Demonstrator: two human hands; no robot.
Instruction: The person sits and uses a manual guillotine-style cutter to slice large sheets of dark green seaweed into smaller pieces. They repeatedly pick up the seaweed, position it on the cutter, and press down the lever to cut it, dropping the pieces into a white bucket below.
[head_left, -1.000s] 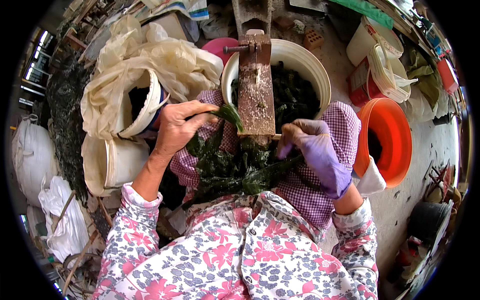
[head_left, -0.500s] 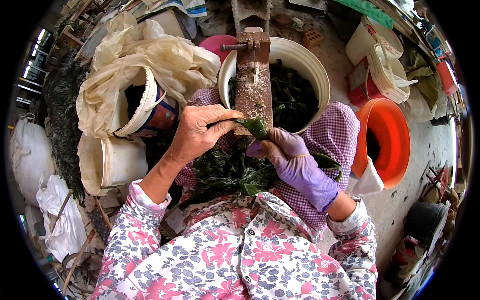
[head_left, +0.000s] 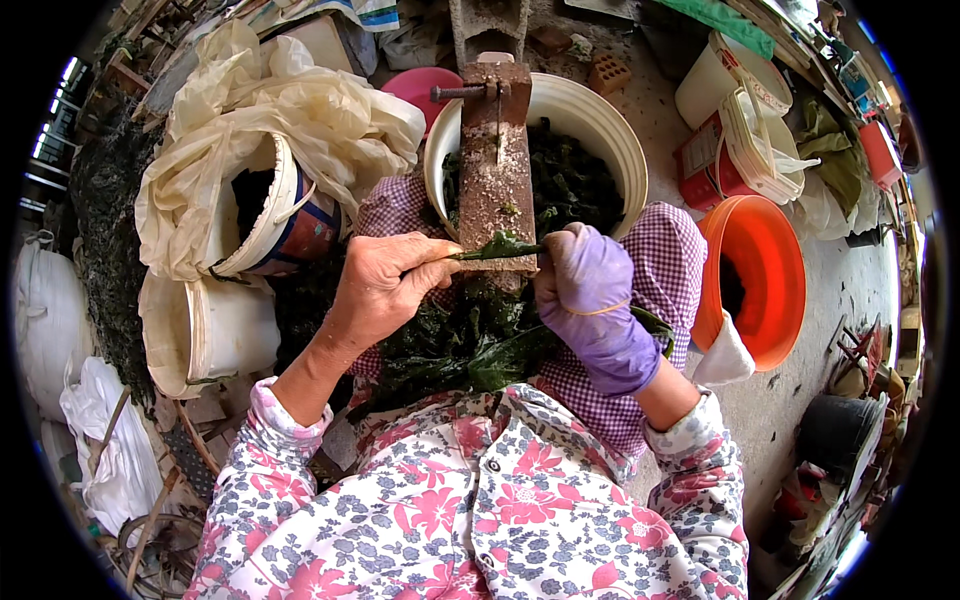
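A strip of dark green seaweed (head_left: 503, 246) is stretched between my two hands, over the near end of a rusty, crusted metal beam (head_left: 495, 190). My bare left hand (head_left: 385, 285) pinches its left end between thumb and fingers. On the right, my right hand (head_left: 590, 300), in a purple glove with a band round it, is closed on the other end. A heap of wet seaweed (head_left: 470, 345) lies on my lap below. Behind the beam, a large white bucket (head_left: 632, 150) holds more cut seaweed, partly hidden by the beam.
To the left lie a tipped bucket (head_left: 310, 235) with dark contents, crumpled cream plastic sheeting (head_left: 290, 110) and a white container (head_left: 235, 330). An orange bucket (head_left: 780, 290) with a white cloth (head_left: 726, 355) stands to the right. A bolt (head_left: 457, 92) sticks out from the beam's left side.
My right hand has turned and risen, and the seaweed strip now lies straighter and lower across the beam's end. My left hand has dropped slightly. The whole view has shifted a little left.
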